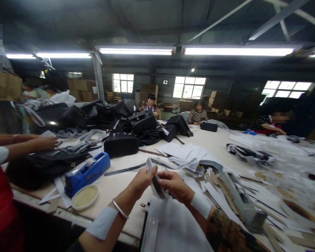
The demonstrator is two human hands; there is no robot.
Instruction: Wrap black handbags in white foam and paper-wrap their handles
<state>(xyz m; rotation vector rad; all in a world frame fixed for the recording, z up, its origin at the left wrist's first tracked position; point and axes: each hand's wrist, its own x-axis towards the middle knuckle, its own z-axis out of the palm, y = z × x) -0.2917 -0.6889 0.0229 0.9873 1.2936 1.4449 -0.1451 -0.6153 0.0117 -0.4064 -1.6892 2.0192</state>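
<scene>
Both hands meet in the middle of the head view, over the table's near edge. My left hand (142, 179) is closed on a dark strap (155, 184) covered in pale, see-through wrapping. My right hand (176, 186) pinches the same strap from the right. A wrapped length of it seems to loop up behind the fingers and away over the table. Below the hands lies a white sheet (173, 224), with a dark edge and a small metal fitting (143, 205) at its left. A flat dark strip (128, 168) rests on the table just beyond my left hand.
A blue tape dispenser (90, 171) and a round shallow dish (85, 196) stand left. Black bags (121, 144) are heaped behind. Paper sheets (182, 151), a grey tape dispenser (241, 199) and plastic wrap lie right. A co-worker's hands (43, 142) reach in from the left; others sit opposite.
</scene>
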